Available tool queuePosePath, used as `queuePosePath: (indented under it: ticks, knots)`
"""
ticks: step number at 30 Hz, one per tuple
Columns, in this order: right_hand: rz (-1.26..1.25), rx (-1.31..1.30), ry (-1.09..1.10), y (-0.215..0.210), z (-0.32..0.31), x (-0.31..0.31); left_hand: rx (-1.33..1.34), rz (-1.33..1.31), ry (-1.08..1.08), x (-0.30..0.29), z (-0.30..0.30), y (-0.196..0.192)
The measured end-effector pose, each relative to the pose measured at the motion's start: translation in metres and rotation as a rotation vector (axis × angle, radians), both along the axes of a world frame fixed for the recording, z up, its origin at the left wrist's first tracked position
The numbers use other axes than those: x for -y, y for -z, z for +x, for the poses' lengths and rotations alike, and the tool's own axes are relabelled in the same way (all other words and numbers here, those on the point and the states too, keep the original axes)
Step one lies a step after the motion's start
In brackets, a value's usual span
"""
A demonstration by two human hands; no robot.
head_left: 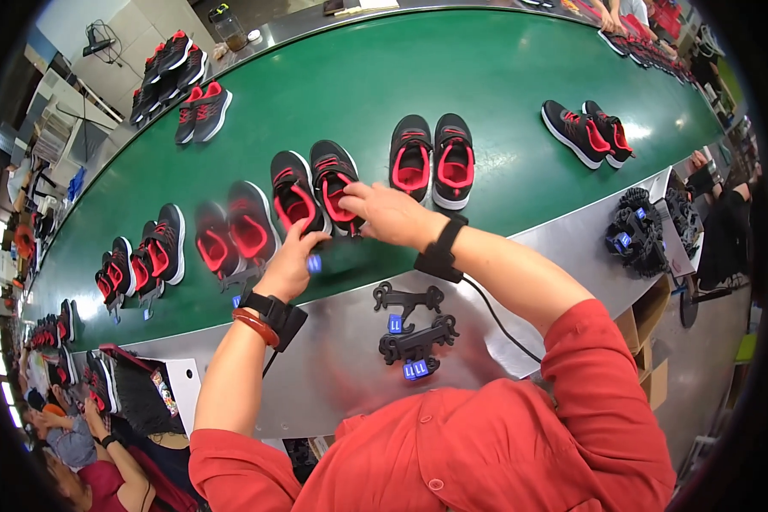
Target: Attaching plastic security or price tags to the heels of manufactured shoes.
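A pair of black sneakers with red lining lies on the green conveyor belt right in front of me. My right hand grips the heel edge of the right shoe of this pair. My left hand is closed on a black plastic hanger with a blue tag just below the pair. Both wrists wear black bands with cables.
Several more black-and-red pairs sit along the belt. Spare black hangers with blue tags lie on the metal ledge, and a heap of hangers sits at the right. Other people work at lower left and top right.
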State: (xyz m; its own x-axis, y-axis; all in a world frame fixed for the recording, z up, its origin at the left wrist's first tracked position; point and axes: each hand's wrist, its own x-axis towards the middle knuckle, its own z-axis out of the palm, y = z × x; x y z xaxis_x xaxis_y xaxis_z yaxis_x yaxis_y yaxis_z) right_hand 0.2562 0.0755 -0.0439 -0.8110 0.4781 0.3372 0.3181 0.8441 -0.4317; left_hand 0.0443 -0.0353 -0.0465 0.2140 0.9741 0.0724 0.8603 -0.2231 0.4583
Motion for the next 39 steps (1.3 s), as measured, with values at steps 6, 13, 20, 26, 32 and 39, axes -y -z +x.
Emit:
queuePosePath:
  ticks: [6, 13, 20, 26, 32, 39]
  knots:
    - [-0.100, 0.298, -0.070, -0.012, 0.064, 0.037, -0.179, 0.284, -0.188, -0.007, 0.005, -0.034]
    - [0.020, 0.277, -0.027, 0.021, 0.078, 0.082, -0.178, 0.294, 0.057, -0.054, 0.086, -0.042]
    - [-0.115, 0.281, 0.011, 0.024, 0.093, 0.080, -0.295, 0.091, 0.089, -0.100, 0.079, -0.005]
    - [-0.226, 0.273, 0.002, 0.020, 0.106, 0.065, -0.305, 0.067, 0.150, -0.099, 0.089, -0.028]
    - [-0.359, 0.118, -0.019, 0.033, 0.107, 0.058, -0.246, 0.185, 0.169, -0.084, 0.097, -0.013]
    - [-0.118, 0.154, 0.127, 0.040, 0.087, 0.072, -0.004, 0.264, 0.221, -0.069, 0.085, 0.015]
